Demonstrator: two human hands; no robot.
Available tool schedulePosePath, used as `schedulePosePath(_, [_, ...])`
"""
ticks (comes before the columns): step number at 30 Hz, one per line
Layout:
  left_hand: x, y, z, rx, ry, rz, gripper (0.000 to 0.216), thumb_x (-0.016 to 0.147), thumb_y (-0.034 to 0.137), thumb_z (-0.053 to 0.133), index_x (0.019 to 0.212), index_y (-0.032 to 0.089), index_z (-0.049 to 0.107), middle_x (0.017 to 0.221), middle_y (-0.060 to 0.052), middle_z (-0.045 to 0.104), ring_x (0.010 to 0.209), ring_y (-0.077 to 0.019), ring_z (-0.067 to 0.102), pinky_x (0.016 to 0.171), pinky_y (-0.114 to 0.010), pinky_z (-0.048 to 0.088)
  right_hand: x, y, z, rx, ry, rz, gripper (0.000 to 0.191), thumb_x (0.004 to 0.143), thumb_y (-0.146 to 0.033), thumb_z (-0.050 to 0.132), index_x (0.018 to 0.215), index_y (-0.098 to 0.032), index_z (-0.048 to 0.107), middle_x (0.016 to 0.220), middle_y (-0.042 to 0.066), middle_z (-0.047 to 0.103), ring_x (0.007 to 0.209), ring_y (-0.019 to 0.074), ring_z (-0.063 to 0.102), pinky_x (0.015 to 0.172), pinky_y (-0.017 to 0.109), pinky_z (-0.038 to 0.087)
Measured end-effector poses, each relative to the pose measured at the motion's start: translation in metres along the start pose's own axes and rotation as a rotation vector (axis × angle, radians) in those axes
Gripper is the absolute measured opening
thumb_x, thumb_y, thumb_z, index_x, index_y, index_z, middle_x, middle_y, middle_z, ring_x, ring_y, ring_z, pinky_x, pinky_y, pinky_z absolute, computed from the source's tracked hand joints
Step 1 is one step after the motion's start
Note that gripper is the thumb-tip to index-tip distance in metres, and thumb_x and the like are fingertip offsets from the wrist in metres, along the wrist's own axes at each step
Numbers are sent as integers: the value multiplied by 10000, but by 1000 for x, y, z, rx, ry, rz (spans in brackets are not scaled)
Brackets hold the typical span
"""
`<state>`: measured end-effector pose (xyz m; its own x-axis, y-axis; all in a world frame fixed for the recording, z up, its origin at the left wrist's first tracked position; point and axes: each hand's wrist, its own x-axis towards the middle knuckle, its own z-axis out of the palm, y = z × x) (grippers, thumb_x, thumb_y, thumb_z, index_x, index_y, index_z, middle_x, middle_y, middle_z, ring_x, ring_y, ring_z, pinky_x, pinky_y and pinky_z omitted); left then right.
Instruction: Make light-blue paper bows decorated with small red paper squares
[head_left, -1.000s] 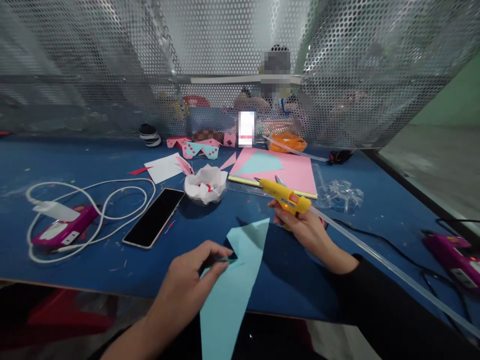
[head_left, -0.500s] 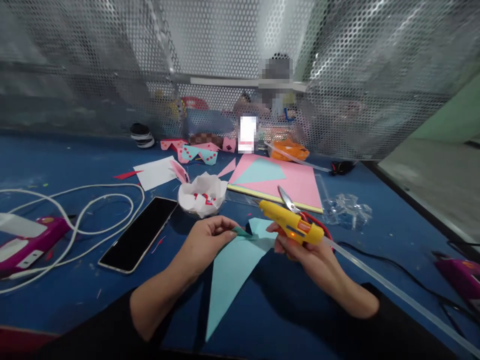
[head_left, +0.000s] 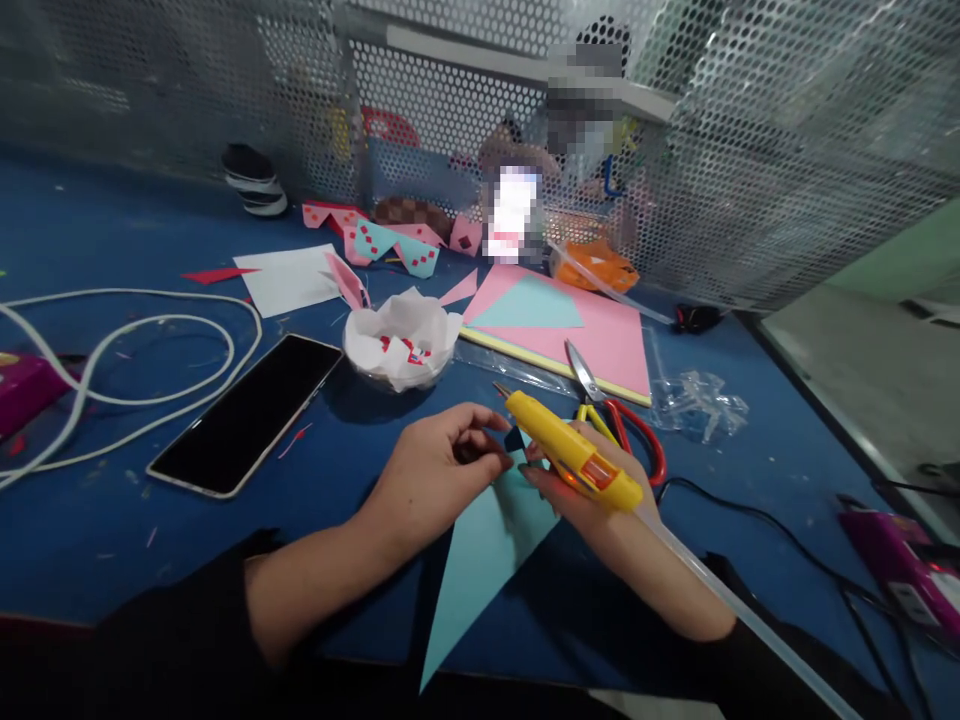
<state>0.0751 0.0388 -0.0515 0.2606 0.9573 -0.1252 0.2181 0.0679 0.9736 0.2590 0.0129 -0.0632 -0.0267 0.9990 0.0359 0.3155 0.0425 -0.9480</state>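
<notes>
A light-blue sheet of paper, cut to a long point, hangs over the table near me with its tip toward my body. My left hand pinches its upper edge between thumb and fingers, beside a folded part. My right hand holds a yellow glue gun, its nozzle pointing up and left and a clear glue stick trailing from its back. The right fingertips also touch the paper next to the left ones. Just behind the glue gun lie red-handled scissors with their blades open.
A paper-lined bowl with small red pieces stands ahead. To the left lie a phone and a white cable. Pink card, paper masks and clear plastic lie farther back. A purple power strip sits right.
My right hand has moved left with the glue gun, bringing its fingers to the paper beside my left hand. The upper part of the paper is now folded between the hands. The view has tilted.
</notes>
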Motion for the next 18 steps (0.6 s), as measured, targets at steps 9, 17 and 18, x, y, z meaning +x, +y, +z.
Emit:
schedulePosePath(9, [1,2,-2,8,-104,-68,190,743,296,673,863,162,734,788,-27,724,723,-168,626,658,-280,463,2,-2,2,-3,16,-6,98,758,-264,705,807,-197,653,697,-24,632,508,97,538,465,241,451])
schedulePosePath(17, [-2,6,-9,-263,-118,-320,184,815,315,697,864,164,789,713,-23,742,599,-124,610,563,-225,452,-2,-9,-14,-70,89,-90,201,812,-360,711,931,-199,701,593,-37,629,498,128,585,506,262,512])
schedulePosePath(18, [-2,6,-11,-320,-96,-338,184,805,316,721,892,171,793,727,-27,755,609,-126,629,573,-223,469,-4,-8,-19,-93,95,-129,213,831,-391,703,941,-208,707,587,-39,622,499,128,582,495,255,501])
